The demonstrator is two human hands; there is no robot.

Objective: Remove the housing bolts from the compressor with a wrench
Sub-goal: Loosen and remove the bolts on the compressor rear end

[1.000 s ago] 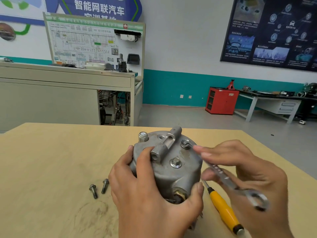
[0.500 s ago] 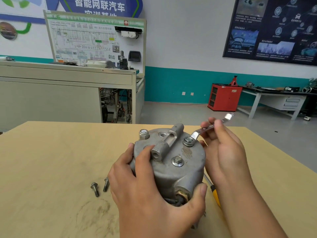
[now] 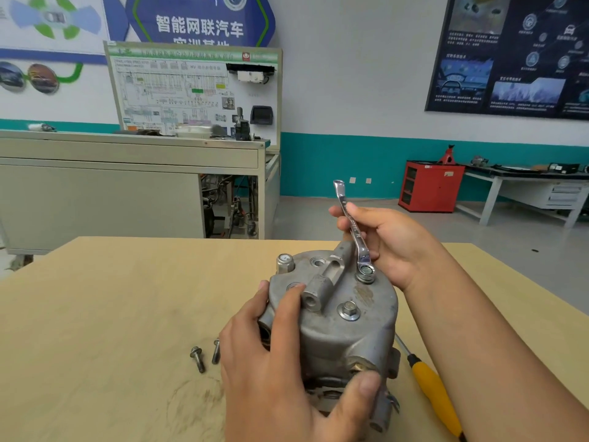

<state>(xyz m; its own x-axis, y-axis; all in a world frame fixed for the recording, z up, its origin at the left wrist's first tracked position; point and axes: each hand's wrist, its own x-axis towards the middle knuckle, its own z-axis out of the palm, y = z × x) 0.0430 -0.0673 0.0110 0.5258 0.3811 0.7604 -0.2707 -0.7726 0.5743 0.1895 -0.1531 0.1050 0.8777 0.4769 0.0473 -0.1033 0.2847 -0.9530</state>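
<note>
**Compressor [image 3: 338, 339]** stands on the table [image 3: 95, 314], housing end up, near the middle of the front edge.

**Left hand [image 3: 274, 387]** grips the housing from the near-left side. The fingers curl over the upper rim and the thumb presses against the lower right flank.

**Right hand [image 3: 401, 247]** holds the wrench [image 3: 352, 228] by its shank, with the fingers wrapped round it. The wrench stands steeply, leaning away and to the left, with its free end above the hand. Its lower ring end sits on the far bolt [image 3: 365, 276] at the right rear of the housing top.

**Near bolt [image 3: 349, 311]** sits in the top face closer to the camera, apart from the wrench.

**Loose bolts [image 3: 197, 358]**: two lie on the table just left of the left hand.

**Screwdriver [image 3: 430, 387]**, yellow-handled, lies on the table to the right of the compressor, beside the right forearm.
</note>
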